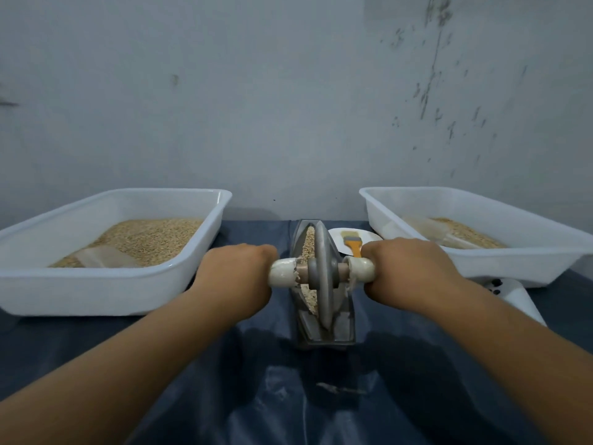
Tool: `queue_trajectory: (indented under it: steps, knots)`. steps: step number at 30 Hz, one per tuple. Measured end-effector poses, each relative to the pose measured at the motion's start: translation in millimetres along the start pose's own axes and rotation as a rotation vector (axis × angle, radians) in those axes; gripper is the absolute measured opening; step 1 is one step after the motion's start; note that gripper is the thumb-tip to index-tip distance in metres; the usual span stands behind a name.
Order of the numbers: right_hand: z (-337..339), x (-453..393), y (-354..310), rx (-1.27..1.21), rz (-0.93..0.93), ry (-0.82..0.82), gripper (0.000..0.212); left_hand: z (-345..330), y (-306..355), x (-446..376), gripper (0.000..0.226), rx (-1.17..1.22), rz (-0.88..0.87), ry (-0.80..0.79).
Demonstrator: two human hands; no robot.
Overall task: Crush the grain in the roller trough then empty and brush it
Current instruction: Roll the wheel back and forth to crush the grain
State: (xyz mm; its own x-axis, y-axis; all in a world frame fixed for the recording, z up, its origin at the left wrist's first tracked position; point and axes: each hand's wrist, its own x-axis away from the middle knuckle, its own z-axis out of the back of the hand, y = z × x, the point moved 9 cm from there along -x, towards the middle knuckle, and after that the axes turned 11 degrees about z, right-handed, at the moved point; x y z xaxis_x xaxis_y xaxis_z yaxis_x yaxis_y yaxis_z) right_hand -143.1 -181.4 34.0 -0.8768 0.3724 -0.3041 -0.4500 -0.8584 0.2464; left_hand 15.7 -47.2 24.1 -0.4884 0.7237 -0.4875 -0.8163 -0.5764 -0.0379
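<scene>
Scuffed grey wall [288, 91] rises behind a table draped in dark blue plastic sheeting [369, 390]. At its middle stands a narrow grey metal roller trough [343, 322] with pale crushed grain [310, 244] lying along its channel. A grey metal disc wheel [322, 277] sits upright in it — the left hand [239, 271] grips one white handle end [282, 272], the right hand [407, 264] grips the other [362, 268]. White plastic trays of grain flank it — one left [106, 284], one right [481, 268]. An orange-handled brush [352, 242] rests on a white plate [337, 239] behind.

you're at a makeshift grain-processing bench: a stained, scuffed wall [321, 91] at twelve o'clock, dark plastic sheeting [288, 396] over the table, white tubs of grain at ten [96, 277] and two o'clock [481, 261].
</scene>
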Motion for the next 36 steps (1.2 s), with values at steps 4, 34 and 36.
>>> queue_trajectory:
  steps: [4,34,36]
  knots:
    - [-15.7,-10.6,2.9,-0.003,-0.034,-0.042,0.012,-12.9,0.6,-7.4,0.022,-0.013,0.015,-0.012]
    - [-4.9,-6.3,0.2,0.001,-0.021,-0.130,0.014,-5.7,-4.9,0.7,0.033,-0.058,0.012,-0.060]
    - [-20.8,-15.4,4.6,-0.028,-0.060,-0.148,0.013,-13.8,-2.4,-10.0,0.032,-0.046,0.012,-0.035]
